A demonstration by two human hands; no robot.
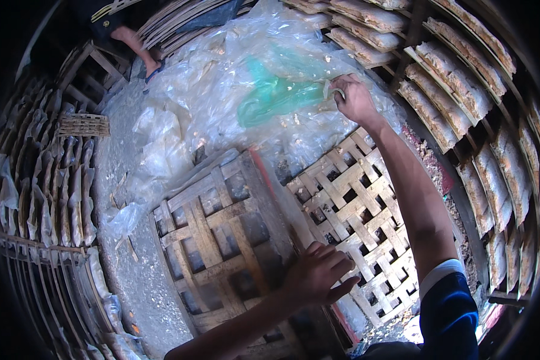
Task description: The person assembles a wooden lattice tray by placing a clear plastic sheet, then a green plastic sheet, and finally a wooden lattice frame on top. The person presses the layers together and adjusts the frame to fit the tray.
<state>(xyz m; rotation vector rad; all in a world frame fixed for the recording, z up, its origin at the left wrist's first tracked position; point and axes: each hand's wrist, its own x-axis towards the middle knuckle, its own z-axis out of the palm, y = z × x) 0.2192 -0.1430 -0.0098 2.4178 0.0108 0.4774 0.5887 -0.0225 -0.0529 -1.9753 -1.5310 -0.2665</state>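
Observation:
My right hand [353, 101] reaches far forward, its fingers closed on the edge of a thin plastic sheet; a whitish fold pokes out at the fingertips. Green see-through plastic [264, 99] lies among the crumpled clear plastic sheets [192, 93] beside that hand. Bent but parted from the thumb, the fingers of my left hand [319, 275] hold nothing. That hand hovers over the near right side of a wooden-framed lattice rack [207, 225]. A pale woven bamboo tray [366, 231] lies between my two arms.
Slatted shelves with several plastic-wrapped whitish slabs [456, 78] line the right side. More thin wrapped slabs [60, 198] stand upright along the left, with a small woven piece [84, 125] on them. At the far left, another person's leg [135, 45] stands by a wooden frame [93, 66].

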